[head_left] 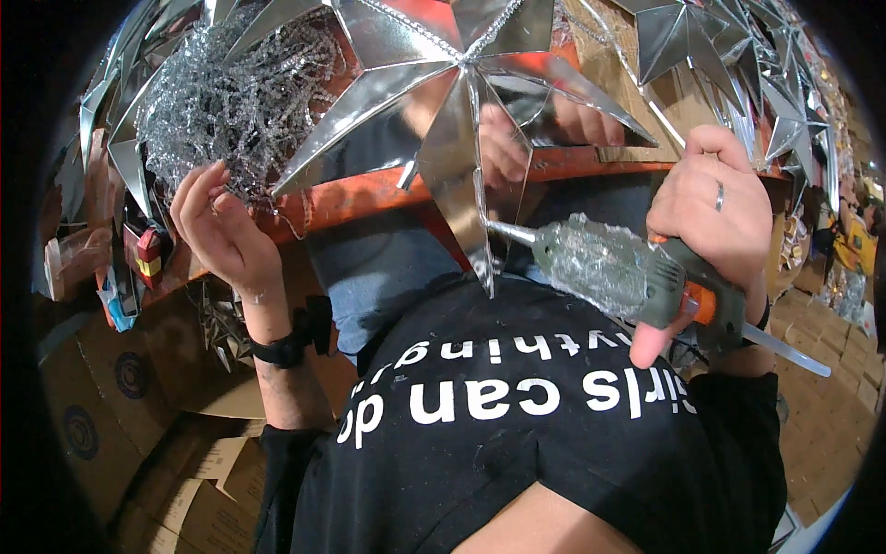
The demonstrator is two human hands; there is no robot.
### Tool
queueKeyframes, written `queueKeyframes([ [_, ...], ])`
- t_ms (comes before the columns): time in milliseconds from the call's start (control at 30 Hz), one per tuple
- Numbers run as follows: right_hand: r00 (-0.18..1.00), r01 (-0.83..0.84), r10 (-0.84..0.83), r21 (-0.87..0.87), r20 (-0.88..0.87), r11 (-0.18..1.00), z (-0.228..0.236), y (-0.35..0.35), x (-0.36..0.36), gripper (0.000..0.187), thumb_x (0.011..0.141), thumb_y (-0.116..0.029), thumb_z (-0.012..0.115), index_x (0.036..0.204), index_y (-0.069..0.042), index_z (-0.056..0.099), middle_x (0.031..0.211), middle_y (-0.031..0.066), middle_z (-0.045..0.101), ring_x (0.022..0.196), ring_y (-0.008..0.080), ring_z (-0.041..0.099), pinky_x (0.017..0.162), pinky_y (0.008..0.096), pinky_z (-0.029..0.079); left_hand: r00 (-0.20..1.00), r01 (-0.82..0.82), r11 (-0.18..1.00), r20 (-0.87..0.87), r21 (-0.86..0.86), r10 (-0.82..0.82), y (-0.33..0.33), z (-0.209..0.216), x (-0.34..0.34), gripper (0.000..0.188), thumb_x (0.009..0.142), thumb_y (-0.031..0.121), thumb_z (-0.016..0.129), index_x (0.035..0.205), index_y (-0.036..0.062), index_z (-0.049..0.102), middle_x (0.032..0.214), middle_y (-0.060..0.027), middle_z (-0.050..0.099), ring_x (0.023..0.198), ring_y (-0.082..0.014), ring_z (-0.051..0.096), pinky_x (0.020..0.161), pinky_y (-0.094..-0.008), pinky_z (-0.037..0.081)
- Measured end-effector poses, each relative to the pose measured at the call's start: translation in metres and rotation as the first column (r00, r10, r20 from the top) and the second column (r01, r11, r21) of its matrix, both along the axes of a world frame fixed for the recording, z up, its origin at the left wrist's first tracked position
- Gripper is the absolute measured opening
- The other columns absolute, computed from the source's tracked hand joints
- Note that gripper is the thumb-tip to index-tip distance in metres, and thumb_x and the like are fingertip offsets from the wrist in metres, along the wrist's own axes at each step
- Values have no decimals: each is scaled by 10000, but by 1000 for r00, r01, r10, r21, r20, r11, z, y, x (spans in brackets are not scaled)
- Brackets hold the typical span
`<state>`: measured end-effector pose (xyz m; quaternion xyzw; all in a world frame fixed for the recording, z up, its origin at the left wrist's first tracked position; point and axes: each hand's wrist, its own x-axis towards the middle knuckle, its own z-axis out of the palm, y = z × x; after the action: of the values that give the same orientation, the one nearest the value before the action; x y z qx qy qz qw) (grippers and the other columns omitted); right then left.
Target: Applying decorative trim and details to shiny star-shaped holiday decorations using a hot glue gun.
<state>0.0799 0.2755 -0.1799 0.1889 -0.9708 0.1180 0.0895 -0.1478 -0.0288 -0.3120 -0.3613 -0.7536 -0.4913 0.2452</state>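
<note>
My right hand is wrapped round the handle of a dark green glue gun with an orange trigger. A clear glue stick pokes out of its back, and dried glue coats its body. The nozzle touches, or nearly touches, the lower point of a large mirrored silver star. Thin silver tinsel runs along ridges on its upper part. My left hand is raised in front of a heap of silver tinsel garland. Its fingers are curled with the tips close together; whatever they pinch is too small to tell.
An orange table edge runs behind the star. More silver stars crowd the upper right. A red and yellow object lies near the left edge. Cardboard boxes stand at lower left, and brown cardboard covers the right side.
</note>
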Motion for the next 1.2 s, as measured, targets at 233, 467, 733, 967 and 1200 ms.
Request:
queueKeyframes([
  [233,1000,10,-7,-139,20,990,4,-14,4,564,454,-590,683,627,-81,512,565,6,480,519,196,498,635,335,416,1000,2,1000,-2,-26,-2,3,2,0,301,981,256,482,1094,-8,574,1123,-125,539,934,-184,550,819,-298,451],
  [467,991,-50,85,-315,100,948,2,-14,8,626,469,-628,766,670,-80,542,607,27,514,561,221,546,685,338,415,1000,-13,998,-23,-59,12,2,3,0,318,984,271,467,1100,-3,579,1123,-136,573,979,-204,566,823,-311,456],
  [733,995,33,-64,-366,-74,930,-1,-12,0,630,613,-584,772,848,-24,604,862,113,672,855,307,668,761,391,459,951,244,888,-84,-391,-298,1,32,39,607,956,546,370,956,-5,624,908,-140,669,872,-310,612,822,-419,470],
  [967,977,193,-197,-58,-81,979,27,-29,-13,610,550,-488,803,867,-2,613,828,98,646,820,271,635,794,363,446,776,517,682,-52,-518,-629,18,65,71,527,832,551,553,1031,74,656,878,-43,665,820,-225,631,746,-364,481],
  [1200,950,268,-268,-26,-158,963,10,-29,-18,614,504,-503,811,840,-29,615,783,81,628,760,259,623,753,341,438,765,535,660,-29,-527,-644,16,61,75,488,836,506,563,1089,98,651,935,-28,664,835,-195,633,733,-333,485],
])
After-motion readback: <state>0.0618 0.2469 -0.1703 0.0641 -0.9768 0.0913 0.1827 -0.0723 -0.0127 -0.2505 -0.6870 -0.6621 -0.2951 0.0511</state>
